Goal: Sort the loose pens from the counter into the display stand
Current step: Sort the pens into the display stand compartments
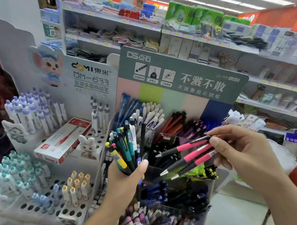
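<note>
Pens: your left hand (124, 181) grips a mixed bundle (123, 151); your right hand (238, 155) pinches three pink-grip pens (192, 156) above the display stand (174, 185), whose compartments below hold black, blue and pastel pens.

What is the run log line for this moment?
left hand: grips pen bundle | right hand: pinches three pink pens | above stand

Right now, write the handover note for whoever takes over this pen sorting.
Left hand: grips a mixed bundle of pens, tips down, in front of the display stand.
Right hand: pinches three pink-grip pens by their top ends, tips pointing down-left over the stand's middle compartments.
Done: stand compartments already hold many pens.
Left: drop the pink three into their matching compartment, then sort the bundle.
</note>
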